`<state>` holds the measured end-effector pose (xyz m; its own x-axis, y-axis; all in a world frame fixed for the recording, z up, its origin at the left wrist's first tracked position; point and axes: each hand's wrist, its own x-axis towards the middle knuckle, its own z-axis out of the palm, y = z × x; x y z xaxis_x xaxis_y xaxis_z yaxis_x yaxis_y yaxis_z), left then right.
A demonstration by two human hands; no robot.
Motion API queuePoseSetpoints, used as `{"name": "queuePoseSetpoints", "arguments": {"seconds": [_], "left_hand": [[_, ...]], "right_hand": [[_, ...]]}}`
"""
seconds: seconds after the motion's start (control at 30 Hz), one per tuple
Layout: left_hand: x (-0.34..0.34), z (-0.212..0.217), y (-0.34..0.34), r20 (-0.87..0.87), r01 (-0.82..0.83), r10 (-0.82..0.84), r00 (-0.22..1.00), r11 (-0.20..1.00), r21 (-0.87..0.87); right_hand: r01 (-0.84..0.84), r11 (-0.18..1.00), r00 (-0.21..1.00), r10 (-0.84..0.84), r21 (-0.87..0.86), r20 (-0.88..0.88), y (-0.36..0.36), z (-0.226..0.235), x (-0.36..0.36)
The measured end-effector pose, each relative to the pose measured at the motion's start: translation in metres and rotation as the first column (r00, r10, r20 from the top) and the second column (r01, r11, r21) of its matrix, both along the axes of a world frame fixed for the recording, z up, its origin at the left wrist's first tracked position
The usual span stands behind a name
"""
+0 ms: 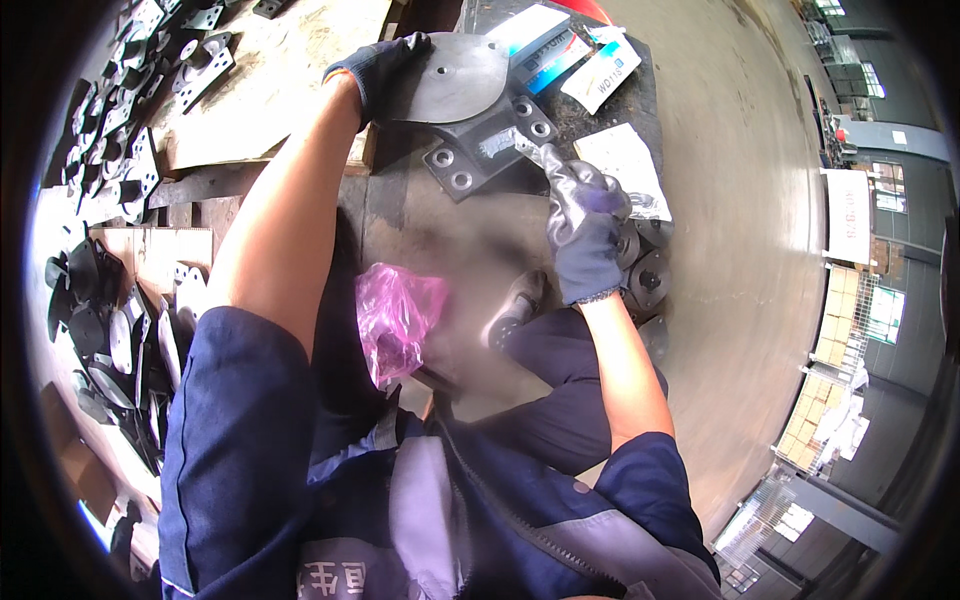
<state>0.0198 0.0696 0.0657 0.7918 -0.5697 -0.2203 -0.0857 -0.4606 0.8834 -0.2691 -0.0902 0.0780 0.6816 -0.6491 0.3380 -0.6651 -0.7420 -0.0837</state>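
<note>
A dark metal bracket point(468, 128) lies at the front of the bench. It has a rounded plate point(445, 75) with a small hole in it and a flat base with several bolt holes. My gloved left hand point(385, 75) grips the plate's left edge, its fingers closed on the rim. A pale patch, like a label point(497, 143), shows on the base. Right beside that patch, my gloved right hand point(585, 205) is closed in a pinch with a small whitish bit at the fingertips, too small to name. The right palm is hidden.
Boxes point(545, 50) and a white paper sheet point(625, 165) lie right of the bracket. Round metal parts point(650, 275) sit beyond my right wrist. A pink plastic bag point(395, 315) is below. Many brackets point(130, 110) and dark plates point(120, 340) crowd the left.
</note>
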Motion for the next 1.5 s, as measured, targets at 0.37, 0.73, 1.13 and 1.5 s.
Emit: {"name": "queuePoseSetpoints", "arguments": {"seconds": [0.37,0.73,1.13,1.5], "left_hand": [[0.006,-0.002,0.000,0.078,0.127,-0.137,0.987,0.984,0.121],[-0.002,0.007,0.003,-0.149,-0.011,0.004,0.989,0.999,-0.049],[0.006,-0.005,0.001,-0.004,0.093,-0.093,0.996,0.994,0.052],[-0.006,0.009,0.000,0.001,0.045,-0.045,0.999,0.999,-0.001]], "right_hand": [[-0.536,0.455,0.788,-0.033,0.711,0.615,0.011,0.033,0.026],[-0.522,0.477,0.820,0.052,0.707,0.571,0.018,0.036,0.025],[-0.625,0.635,0.739,0.292,0.454,0.608,0.024,0.022,0.025],[-0.617,0.689,0.773,0.439,0.381,0.458,0.034,0.042,0.020]]}}
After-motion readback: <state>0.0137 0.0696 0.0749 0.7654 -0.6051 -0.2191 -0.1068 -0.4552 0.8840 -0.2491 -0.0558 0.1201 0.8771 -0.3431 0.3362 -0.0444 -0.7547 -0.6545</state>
